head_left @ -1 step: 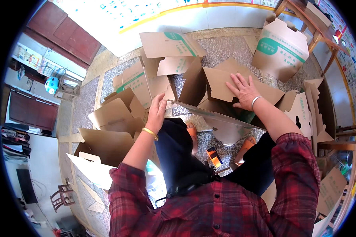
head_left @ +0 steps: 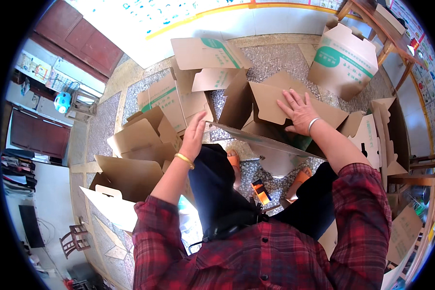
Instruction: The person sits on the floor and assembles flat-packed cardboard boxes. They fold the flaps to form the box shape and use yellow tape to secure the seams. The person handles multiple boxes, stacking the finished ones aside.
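In front of my knees stands an unfolded brown cardboard box [head_left: 237, 99] with its flaps up. My right hand [head_left: 299, 113], a silver bangle on its wrist, lies with fingers spread on one of its inner flaps [head_left: 267, 101]. Stretched out straight, the fingers of my left hand [head_left: 194, 134] are beside the left corner of the near flap [head_left: 261, 138]; whether they touch it I cannot tell. A yellow bangle circles that wrist. Neither hand grips anything. Between my feet, an orange and black object [head_left: 261, 192] lies on the speckled floor.
Several open cartons [head_left: 142, 135] crowd the left side, and more flattened cardboard [head_left: 210, 54] lies ahead. A closed-up carton [head_left: 343, 60] stands at the far right beside a wooden table [head_left: 384, 31]. Another open carton [head_left: 391, 135] is near my right elbow. A small wooden chair [head_left: 75, 240] stands at lower left.
My left hand has shifted very slightly up and to the right. My right hand stays on the flap.
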The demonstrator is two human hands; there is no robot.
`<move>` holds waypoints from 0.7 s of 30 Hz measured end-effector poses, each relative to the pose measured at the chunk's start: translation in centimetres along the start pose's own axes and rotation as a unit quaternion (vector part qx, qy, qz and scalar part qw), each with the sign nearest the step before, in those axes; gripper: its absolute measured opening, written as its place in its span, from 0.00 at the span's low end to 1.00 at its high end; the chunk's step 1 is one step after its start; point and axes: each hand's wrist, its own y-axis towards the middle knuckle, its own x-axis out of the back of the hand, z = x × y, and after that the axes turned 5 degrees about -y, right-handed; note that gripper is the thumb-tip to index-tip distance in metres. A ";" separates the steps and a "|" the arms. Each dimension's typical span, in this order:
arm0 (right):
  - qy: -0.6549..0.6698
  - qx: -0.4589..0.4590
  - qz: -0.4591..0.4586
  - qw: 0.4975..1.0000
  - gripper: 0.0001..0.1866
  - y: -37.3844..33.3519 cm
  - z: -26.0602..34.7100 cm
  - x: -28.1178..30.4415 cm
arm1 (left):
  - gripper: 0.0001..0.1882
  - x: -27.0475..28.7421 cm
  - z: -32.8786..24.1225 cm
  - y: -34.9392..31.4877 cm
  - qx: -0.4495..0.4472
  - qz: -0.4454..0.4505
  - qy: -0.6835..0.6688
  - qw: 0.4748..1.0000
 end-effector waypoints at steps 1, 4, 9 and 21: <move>0.004 0.001 0.002 1.000 0.48 0.0 -0.2 0.1 | 0.24 -0.5 -0.5 0.6 -0.003 0.056 -0.042 0.998; 0.008 0.008 0.006 1.000 0.49 0.2 -0.3 0.0 | 0.25 -2.5 1.5 1.4 0.059 0.087 -0.216 0.971; 0.024 0.009 0.013 1.000 0.51 0.2 -0.2 -0.1 | 0.31 -4.9 4.3 1.6 0.074 -0.003 -0.177 0.981; 0.113 0.029 -0.016 0.993 0.43 1.7 -1.8 0.0 | 0.36 -7.1 4.5 5.5 0.161 -0.079 0.072 0.981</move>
